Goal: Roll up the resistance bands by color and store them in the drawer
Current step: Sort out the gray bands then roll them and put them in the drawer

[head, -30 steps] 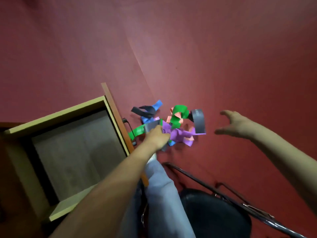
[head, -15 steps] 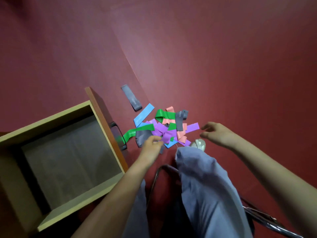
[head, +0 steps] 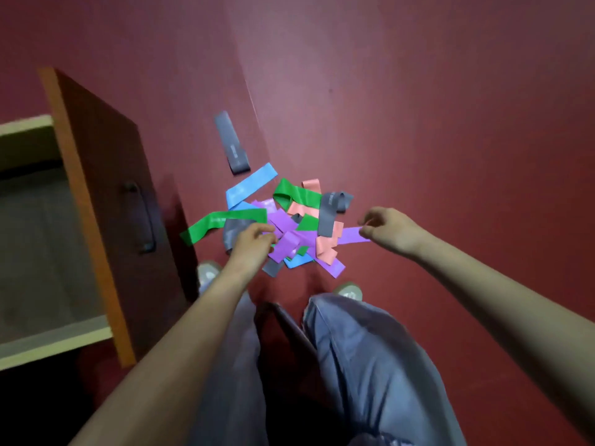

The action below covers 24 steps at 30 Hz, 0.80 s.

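Far left: drawer (head: 38,239) pulled open, pale side walls, brown front panel with a dark handle (head: 141,217) facing the floor area. No bands visible inside.

Centre: heap of flat, unrolled bands (head: 289,226) on the red floor (head: 418,123), just right of the drawer front. Colours mixed: green, purple, blue, pink, grey, overlapping. One green band (head: 222,223) sticks out toward the drawer. One grey band (head: 231,144) lies alone, just beyond the heap.

Left hand (head: 249,244) over the near-left edge of the heap, fingers curled down onto the bands. Whether it grips one: cannot tell, fingertips hidden.

Right hand (head: 391,231) at the right edge of the heap, thumb and forefinger pinched on the end of a purple band (head: 352,235), other fingers loosely curled.

Bottom: two knees in grey trousers (head: 370,365), shoe tips (head: 349,291) near the heap.
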Tool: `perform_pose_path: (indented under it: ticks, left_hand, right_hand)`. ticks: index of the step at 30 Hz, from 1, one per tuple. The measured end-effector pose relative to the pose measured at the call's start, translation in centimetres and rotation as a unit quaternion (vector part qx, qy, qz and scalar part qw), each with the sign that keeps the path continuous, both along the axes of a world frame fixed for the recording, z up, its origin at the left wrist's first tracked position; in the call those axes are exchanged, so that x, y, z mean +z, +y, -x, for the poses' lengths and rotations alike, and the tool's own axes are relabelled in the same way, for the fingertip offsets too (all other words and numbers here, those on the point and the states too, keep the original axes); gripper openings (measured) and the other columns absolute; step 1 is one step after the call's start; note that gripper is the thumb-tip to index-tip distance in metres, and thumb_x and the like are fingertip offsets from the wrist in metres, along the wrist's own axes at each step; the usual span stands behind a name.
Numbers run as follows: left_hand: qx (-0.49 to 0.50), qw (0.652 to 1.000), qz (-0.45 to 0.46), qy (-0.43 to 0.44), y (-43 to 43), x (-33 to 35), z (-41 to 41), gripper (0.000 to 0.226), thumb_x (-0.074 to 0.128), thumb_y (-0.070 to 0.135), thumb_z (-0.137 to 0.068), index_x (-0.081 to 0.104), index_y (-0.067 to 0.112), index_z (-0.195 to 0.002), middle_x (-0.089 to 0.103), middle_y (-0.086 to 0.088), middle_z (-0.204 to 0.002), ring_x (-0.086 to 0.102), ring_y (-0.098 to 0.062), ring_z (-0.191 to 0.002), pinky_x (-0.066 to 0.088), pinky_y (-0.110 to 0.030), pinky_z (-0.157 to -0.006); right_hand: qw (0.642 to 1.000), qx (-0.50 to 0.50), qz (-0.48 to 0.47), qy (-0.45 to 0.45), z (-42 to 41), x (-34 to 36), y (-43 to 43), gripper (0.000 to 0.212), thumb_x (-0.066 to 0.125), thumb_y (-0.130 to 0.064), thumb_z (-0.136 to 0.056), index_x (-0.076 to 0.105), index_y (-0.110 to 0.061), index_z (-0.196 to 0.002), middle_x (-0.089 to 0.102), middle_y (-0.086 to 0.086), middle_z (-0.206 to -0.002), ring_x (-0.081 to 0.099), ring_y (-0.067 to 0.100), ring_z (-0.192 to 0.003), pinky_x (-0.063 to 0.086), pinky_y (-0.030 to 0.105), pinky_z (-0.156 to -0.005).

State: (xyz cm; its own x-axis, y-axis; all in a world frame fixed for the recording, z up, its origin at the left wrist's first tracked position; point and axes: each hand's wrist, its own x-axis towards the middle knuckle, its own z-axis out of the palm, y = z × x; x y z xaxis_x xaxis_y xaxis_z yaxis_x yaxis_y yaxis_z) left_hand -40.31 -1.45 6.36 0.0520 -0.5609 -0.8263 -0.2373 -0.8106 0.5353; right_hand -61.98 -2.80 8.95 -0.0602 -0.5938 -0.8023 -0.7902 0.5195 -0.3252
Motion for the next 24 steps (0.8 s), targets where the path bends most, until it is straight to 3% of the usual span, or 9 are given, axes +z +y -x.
perform_pose_path:
  ticks: [6,11,13,18,21,24]
  left_hand:
    - [-0.066,0.998,0.012,-0.002,0.1,-9.5,2.9,0.018,0.042,0.0,-0.088,0.05,0.013,-0.097,0.052,0.002,-0.07,0.047,-0.009,-0.06,0.036,-0.009,-0.043]
    - [-0.146,0.989,0.028,0.0,-1.0,-16.8,4.2,0.022,0.039,0.004,-0.09,0.048,0.02,-0.079,0.052,0.003,-0.071,0.046,-0.008,-0.058,0.031,-0.007,-0.036]
    - [-0.161,0.986,0.04,0.006,-1.1,-19.0,4.2,0.014,0.041,0.006,-0.09,0.05,0.017,-0.088,0.053,0.004,-0.072,0.047,-0.008,-0.059,0.032,-0.008,-0.038]
    - [-0.132,0.99,0.028,0.048,0.4,-22.8,4.1,0.016,0.044,0.006,-0.089,0.049,0.016,-0.1,0.056,0.003,-0.074,0.052,-0.011,-0.064,0.039,-0.02,-0.058]
    - [-0.129,0.989,0.021,0.062,1.4,-25.1,3.8,0.015,0.045,0.006,-0.089,0.05,0.016,-0.099,0.057,0.002,-0.074,0.052,-0.012,-0.064,0.037,-0.022,-0.059]
    - [-0.098,0.994,0.024,0.048,1.3,-28.4,3.3,0.017,0.046,0.004,-0.088,0.051,0.017,-0.097,0.056,0.003,-0.072,0.053,-0.007,-0.06,0.039,-0.016,-0.053]
  right_hand:
    - [0.997,-0.001,0.017,0.076,3.5,-11.1,3.6,0.02,0.059,-0.019,-0.079,0.061,-0.015,-0.099,0.065,0.01,-0.104,0.058,0.029,-0.095,0.047,0.037,-0.085]
    - [0.994,-0.026,0.047,0.093,3.7,-20.2,6.0,0.024,0.062,-0.024,-0.079,0.061,-0.012,-0.1,0.064,0.01,-0.107,0.057,0.031,-0.099,0.044,0.036,-0.081]
    - [0.992,-0.032,0.076,0.097,3.2,-23.3,6.6,0.022,0.061,-0.023,-0.08,0.061,-0.011,-0.099,0.064,0.01,-0.107,0.057,0.031,-0.1,0.043,0.035,-0.079]
    - [0.978,-0.045,0.183,0.091,1.9,-31.0,6.5,0.019,0.054,-0.013,-0.083,0.06,-0.009,-0.101,0.061,0.011,-0.11,0.054,0.031,-0.103,0.04,0.034,-0.077]
    - [0.979,0.034,0.171,0.107,1.1,-35.0,5.8,0.033,0.056,-0.011,-0.083,0.052,-0.007,-0.116,0.05,0.017,-0.119,0.047,0.034,-0.111,0.041,0.042,-0.087]
    - [0.97,0.158,0.11,0.148,1.5,-38.1,5.4,0.042,0.055,-0.009,-0.082,0.043,-0.005,-0.123,0.042,0.02,-0.124,0.042,0.037,-0.112,0.04,0.046,-0.086]
